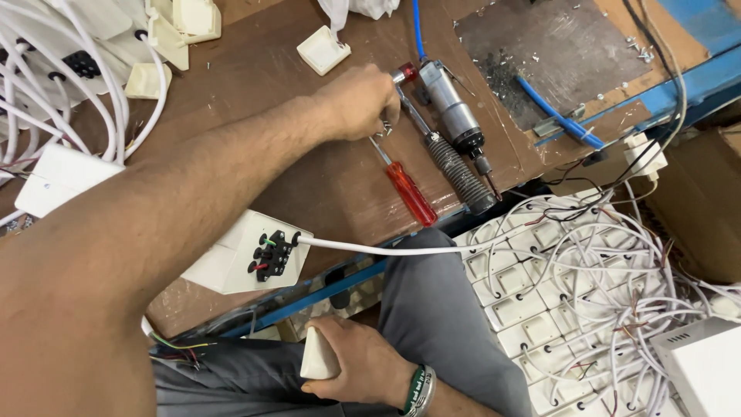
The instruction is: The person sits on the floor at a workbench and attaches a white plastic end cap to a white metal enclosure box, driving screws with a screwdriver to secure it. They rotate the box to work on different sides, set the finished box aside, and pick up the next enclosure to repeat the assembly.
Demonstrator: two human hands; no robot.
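My left hand (361, 100) reaches across the brown worktop (255, 93), fingers closed around small metal screws (384, 127) that stick out below the fist. Just under it lies a screwdriver with a red handle (411, 193), its shaft tip close to my fingers. My right hand (363, 371), with a bracelet on the wrist, rests on my grey-trousered lap and holds a small white plastic piece (318, 355). A white box with a black terminal block (248, 252) and a white cable (386, 249) sits at the table's near edge.
A grey air-powered driver (454, 116) on a blue hose (418, 31) lies right of my left hand, beside a black coiled spring tool (461, 176). White plastic covers (324, 49) and cables (85, 93) lie at the back left. Several wired white boxes (571, 286) are piled at the right.
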